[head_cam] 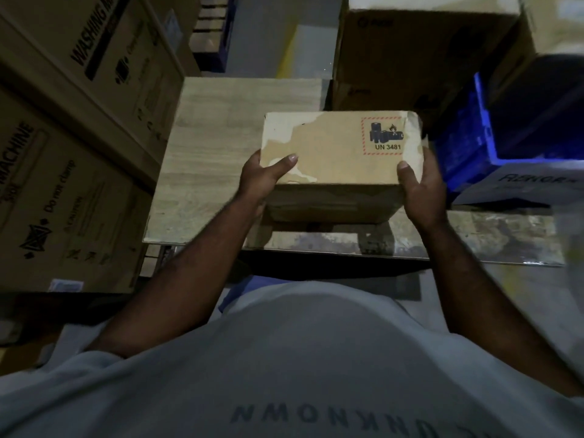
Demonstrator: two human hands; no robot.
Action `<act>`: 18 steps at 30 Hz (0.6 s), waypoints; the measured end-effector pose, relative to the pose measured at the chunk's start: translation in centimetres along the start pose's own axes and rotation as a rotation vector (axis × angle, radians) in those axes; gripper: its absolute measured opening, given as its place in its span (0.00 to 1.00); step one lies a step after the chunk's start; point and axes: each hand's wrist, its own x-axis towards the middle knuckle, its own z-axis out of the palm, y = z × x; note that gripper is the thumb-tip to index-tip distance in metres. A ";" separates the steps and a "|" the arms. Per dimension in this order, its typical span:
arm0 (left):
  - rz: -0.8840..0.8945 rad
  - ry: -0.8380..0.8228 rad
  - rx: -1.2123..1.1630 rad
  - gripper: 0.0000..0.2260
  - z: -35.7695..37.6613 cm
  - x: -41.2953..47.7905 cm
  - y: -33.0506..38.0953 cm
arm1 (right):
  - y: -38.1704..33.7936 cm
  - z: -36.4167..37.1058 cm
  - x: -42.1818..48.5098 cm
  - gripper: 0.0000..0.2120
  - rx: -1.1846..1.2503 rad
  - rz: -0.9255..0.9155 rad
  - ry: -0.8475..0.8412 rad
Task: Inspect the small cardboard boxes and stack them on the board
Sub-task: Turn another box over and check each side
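Washing machine cartons (79, 128): large brown cartons stacked along the left side, printed "WASHING MACHINE" and "Do not clamp"; they stand just beside the left edge of the board.

Wooden board (208, 147): pale, wood-grained, lying flat in the middle of the scene, its left and far parts bare.

Left hand (262, 177): grips the near-left corner of the box, thumb lying on the top face, the fingers curled round the left end and out of sight.

Small cardboard box (338, 147): brown, lying level between the two hands over the right part of the board. Its top face is scuffed, with pale torn patches at the left. Whether it rests on anything cannot be told.

Hazard label (383, 135): red-hatched border, a black battery-and-flame symbol and "UN 3481", at the far-right corner of the box's top.

Right hand (422, 188): clasps the near-right corner, thumb on the top face, the fingers wrapped round the right end.

Worn plank (474, 238): grey and stained, running rightward near the person, below the box.

Big cartons (410, 49): plain brown, stacked at the far right, beyond the box.

Blue crate (467, 137): plastic, just right of the box.

Printed carton (521, 184): pale, below the crate, lettering blurred.

Grey T-shirt (316, 358): fills the near edge.
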 end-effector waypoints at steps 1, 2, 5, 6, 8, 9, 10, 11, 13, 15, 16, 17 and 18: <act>0.008 -0.008 0.003 0.20 -0.1 0.1 -0.1 | -0.4 0.0 -0.1 0.32 -0.091 -0.031 0.015; 0.015 -0.016 0.002 0.20 -0.2 0.1 -0.3 | -1.0 0.1 -0.2 0.33 -0.206 -0.065 0.048; -0.002 -0.023 0.005 0.24 -0.5 0.4 -0.8 | -4.7 1.9 -0.9 0.35 -0.425 -0.208 0.126; -0.017 -0.024 0.007 0.25 -0.5 0.3 -0.8 | -6.4 3.0 -1.4 0.33 -0.431 -0.274 0.074; -0.054 -0.071 -0.090 0.24 -0.6 -0.1 -0.8 | -9.2 5.7 -2.4 0.34 -0.482 -0.377 -0.098; -0.096 -0.089 -0.186 0.23 -0.8 -0.5 -0.7 | -10.0 7.2 -3.1 0.34 -0.555 -0.425 -0.176; -0.174 -0.071 -0.281 0.24 -1.1 -0.6 -0.7 | -10.5 8.6 -3.8 0.36 -0.638 -0.467 -0.231; -0.269 -0.037 -0.347 0.26 -1.7 -0.6 -1.0 | -10.7 10.0 -4.2 0.38 -0.717 -0.492 -0.268; -0.417 -0.021 -0.395 0.26 -2.8 -0.6 -1.8 | -10.8 12.3 -5.2 0.43 -0.832 -0.484 -0.296; -0.513 -0.045 -0.325 0.21 -3.3 -0.8 -2.3 | -10.8 14.2 -5.8 0.47 -0.912 -0.444 -0.291; -0.540 -0.060 -0.284 0.18 -3.3 -0.9 -2.5 | -10.8 14.9 -5.9 0.49 -0.944 -0.418 -0.284; -0.566 -0.065 -0.278 0.16 -3.2 -1.0 -2.7 | -10.8 15.5 -6.0 0.50 -0.975 -0.397 -0.275; -0.590 -0.067 -0.285 0.15 -3.2 -0.9 -2.9 | -10.9 16.0 -6.0 0.51 -1.006 -0.378 -0.262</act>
